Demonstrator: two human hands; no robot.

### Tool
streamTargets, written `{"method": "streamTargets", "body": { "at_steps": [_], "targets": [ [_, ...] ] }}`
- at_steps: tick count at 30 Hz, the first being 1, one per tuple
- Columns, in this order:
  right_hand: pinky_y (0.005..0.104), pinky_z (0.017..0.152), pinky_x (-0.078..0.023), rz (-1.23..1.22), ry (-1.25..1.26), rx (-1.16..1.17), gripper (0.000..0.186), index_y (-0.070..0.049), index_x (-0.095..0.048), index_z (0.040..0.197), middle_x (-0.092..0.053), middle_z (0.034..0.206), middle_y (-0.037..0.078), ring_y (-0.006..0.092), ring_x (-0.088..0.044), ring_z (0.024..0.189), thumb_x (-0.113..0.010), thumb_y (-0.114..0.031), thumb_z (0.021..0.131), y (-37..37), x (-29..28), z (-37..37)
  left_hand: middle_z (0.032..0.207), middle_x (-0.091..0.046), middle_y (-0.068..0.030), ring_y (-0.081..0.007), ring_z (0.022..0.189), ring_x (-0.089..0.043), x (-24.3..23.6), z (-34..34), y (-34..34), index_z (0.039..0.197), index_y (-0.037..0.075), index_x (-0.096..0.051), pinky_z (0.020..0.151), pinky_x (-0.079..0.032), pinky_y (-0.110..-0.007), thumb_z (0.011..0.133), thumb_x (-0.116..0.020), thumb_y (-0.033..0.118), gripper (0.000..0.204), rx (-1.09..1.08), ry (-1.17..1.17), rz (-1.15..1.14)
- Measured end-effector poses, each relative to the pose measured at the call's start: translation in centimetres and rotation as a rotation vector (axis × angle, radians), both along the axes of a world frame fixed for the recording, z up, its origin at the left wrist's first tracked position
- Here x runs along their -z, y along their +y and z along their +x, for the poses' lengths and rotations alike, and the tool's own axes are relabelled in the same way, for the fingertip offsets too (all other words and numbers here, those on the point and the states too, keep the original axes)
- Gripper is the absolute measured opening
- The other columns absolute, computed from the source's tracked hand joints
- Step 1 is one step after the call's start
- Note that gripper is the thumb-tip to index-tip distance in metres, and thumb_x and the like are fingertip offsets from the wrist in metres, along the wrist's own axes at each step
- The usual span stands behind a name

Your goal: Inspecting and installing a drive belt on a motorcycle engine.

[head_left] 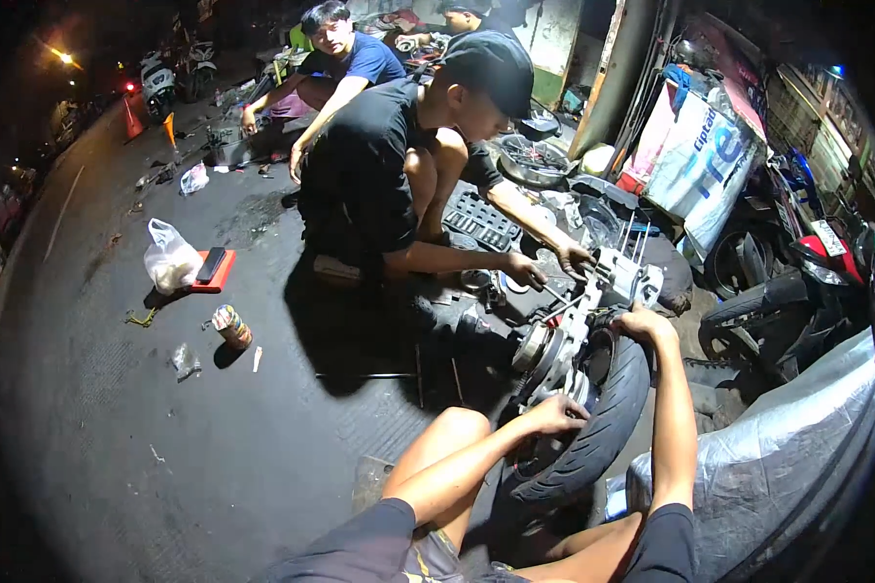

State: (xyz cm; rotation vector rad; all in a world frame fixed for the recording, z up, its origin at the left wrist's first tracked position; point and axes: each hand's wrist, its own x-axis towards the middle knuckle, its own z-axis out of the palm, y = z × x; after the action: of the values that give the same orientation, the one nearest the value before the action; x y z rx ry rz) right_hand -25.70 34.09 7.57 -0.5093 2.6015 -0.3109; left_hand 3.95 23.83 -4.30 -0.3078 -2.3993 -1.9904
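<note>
A motorcycle wheel [608, 413] with a black tyre stands between my arms, fitted to a silver engine and swingarm assembly [578, 325]. My right hand [648, 324] is closed over the top of the tyre, its fingertips partly hidden behind the tread. Lower down, my left hand [557, 415] reaches in at the near side of the wheel with fingers curled by its inner edge; the tips are hard to see. Across from me a person in a dark cap [486, 73] crouches, one hand on the engine, the other holding a thin metal tool [559, 301].
Behind that person lies a socket set case [481, 222] and another wheel [535, 160]. To the left are a plastic bag [170, 257], a phone [211, 265] on an orange-red item, and a can [231, 327]. A silver cover [778, 447] bulges at right. Other people sit farther back.
</note>
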Motion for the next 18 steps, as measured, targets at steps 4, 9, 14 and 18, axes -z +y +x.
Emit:
{"method": "streamTargets", "body": {
  "at_steps": [4, 9, 14, 18],
  "targets": [
    [0.0342, 0.071, -0.055, 0.023, 0.034, -0.006, 0.107, 0.022, -0.005, 0.151, -0.072, 0.095, 0.017, 0.0212, -0.066, 0.081, -0.073, -0.030, 0.087, 0.7, 2.7, -2.9, 0.092, -0.076, -0.0141, -0.0172, 0.083, -0.066, 0.2, -0.1, 0.0, 0.108, 0.005, -0.077, 0.082, -0.051, -0.032, 0.085, -0.078, 0.027, 0.032, 0.021, 0.023, 0.017],
    [0.0351, 0.081, -0.055, 0.006, -0.012, -0.028, 0.114, 0.013, 0.011, 0.156, -0.067, 0.116, 0.026, 0.0236, -0.065, 0.098, -0.071, -0.028, 0.090, 0.7, 4.7, -5.1, 0.098, -0.076, -0.0159, -0.0195, 0.089, -0.069, 0.5, -0.3, 0.1, 0.108, 0.004, -0.077, 0.087, -0.052, -0.033, 0.085, -0.076, 0.026, 0.032, 0.022, -0.015, -0.029],
    [0.0354, 0.083, -0.055, -0.052, -0.082, 0.019, 0.113, 0.015, 0.006, 0.156, -0.066, 0.120, 0.028, 0.0262, -0.065, 0.100, -0.073, -0.031, 0.089, 0.5, 0.6, -1.0, 0.100, -0.077, -0.0154, -0.0194, 0.091, -0.069, 0.3, -0.3, 0.1, 0.112, 0.003, -0.076, 0.089, -0.053, -0.033, 0.086, -0.076, 0.026, 0.034, 0.046, -0.032, -0.028],
    [0.0368, 0.090, -0.051, 0.126, 0.028, -0.012, 0.110, 0.016, -0.003, 0.155, -0.062, 0.123, 0.030, 0.0298, -0.063, 0.107, -0.068, -0.041, 0.088, -0.1, -0.8, 0.3, 0.096, -0.077, -0.0123, -0.0155, 0.084, -0.068, -0.2, 0.2, 0.2, 0.111, 0.004, -0.076, 0.082, -0.054, -0.032, 0.087, -0.078, 0.029, 0.035, 0.011, -0.071, 0.005]
  ]
}}
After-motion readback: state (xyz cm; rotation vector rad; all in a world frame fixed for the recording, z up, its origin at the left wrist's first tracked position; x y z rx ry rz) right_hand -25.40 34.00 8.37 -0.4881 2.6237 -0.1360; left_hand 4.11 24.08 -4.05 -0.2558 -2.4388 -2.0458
